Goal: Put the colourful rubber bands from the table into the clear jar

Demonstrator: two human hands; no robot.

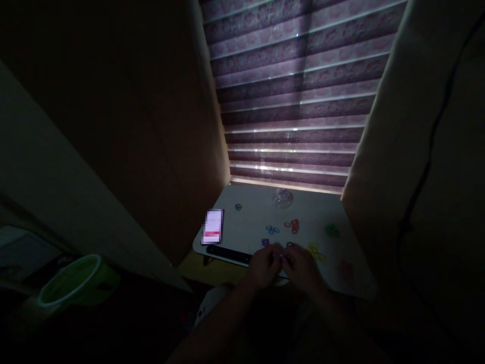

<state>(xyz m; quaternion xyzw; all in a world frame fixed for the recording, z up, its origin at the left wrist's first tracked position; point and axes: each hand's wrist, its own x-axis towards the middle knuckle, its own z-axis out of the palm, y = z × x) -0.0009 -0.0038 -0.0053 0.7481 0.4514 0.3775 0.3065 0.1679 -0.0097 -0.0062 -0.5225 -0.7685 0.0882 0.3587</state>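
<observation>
My left hand (264,264) and my right hand (301,265) meet at the front edge of a small white table (250,194). Both have closed fingertips around something too small and dark to make out. Just beyond them lie purple bands (265,242), blue bands (272,229) and red bands (294,225). Yellow bands (314,250) sit right beside my right hand, with a green pile (332,230) and a dim reddish pile (346,269) farther right. A black strip (228,254) runs along the front edge, its right end near my left hand.
A lit phone (212,226) lies at the table's left side. Toward the back stand a clear round container (282,198) and a small dark ring-shaped item (238,207). Window blinds (295,111) rise behind. A green basket (76,283) is at the lower left.
</observation>
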